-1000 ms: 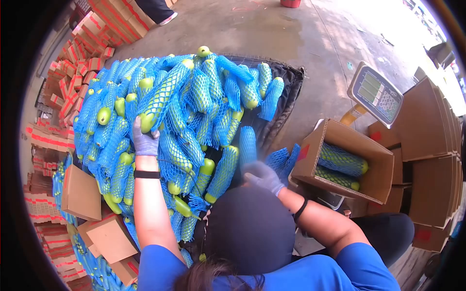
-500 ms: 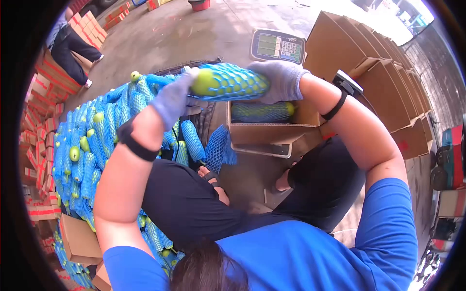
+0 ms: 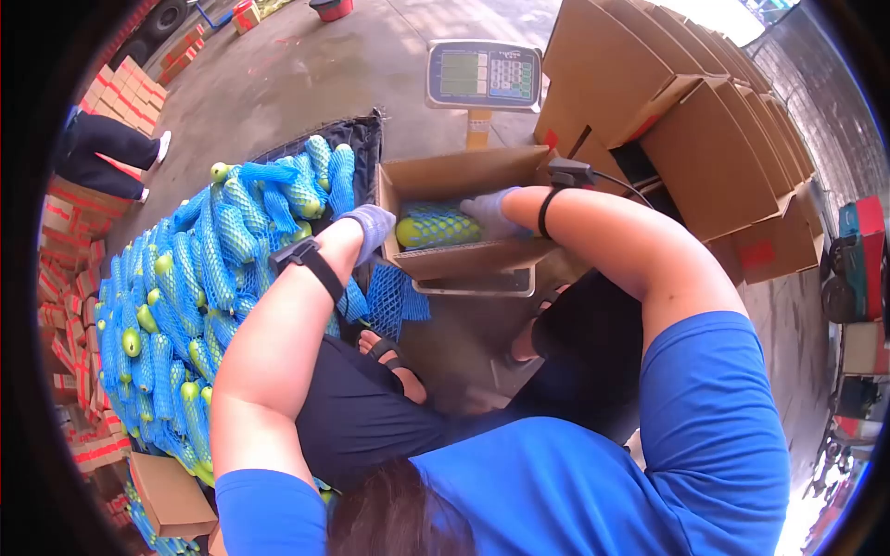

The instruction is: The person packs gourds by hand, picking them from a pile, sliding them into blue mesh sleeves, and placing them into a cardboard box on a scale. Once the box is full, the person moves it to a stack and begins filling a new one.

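I see green fruit in blue foam net sleeve [image 3: 436, 228] lying inside open brown cardboard box [image 3: 464, 171], long axis left-right. Right hand [image 3: 487, 211] grip pinching far end; left hand [image 3: 371, 229] cupping near end.

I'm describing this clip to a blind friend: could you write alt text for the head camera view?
Two gloved hands, left hand and right hand, lower a green fruit in blue foam netting into an open cardboard box on a scale. A big pile of netted fruit lies to the left; flat and folded cartons stack on the right.
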A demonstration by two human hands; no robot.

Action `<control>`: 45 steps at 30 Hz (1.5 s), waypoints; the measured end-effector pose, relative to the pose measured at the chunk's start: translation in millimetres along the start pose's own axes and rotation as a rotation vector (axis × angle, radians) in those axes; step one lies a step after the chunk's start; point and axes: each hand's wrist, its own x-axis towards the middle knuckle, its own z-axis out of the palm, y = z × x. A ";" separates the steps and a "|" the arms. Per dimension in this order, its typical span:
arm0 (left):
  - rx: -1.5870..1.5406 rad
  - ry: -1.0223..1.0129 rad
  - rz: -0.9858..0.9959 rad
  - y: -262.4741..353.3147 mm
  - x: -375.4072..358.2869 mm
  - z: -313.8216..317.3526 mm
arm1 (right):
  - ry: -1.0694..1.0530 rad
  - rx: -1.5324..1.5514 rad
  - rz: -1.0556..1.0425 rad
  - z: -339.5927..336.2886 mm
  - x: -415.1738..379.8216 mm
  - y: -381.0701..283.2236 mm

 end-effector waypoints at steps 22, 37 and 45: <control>-0.911 0.171 -0.288 9.1 -20.5 15.2 | -0.181 -0.270 0.113 -99.2 -66.2 30.2; -1.531 -0.088 -0.447 -4.1 -42.7 -11.1 | -0.347 -0.111 0.632 -109.3 -83.0 59.7; -1.536 -0.052 -0.431 -8.6 -36.4 3.0 | -0.104 -0.285 0.388 -97.4 -67.5 61.2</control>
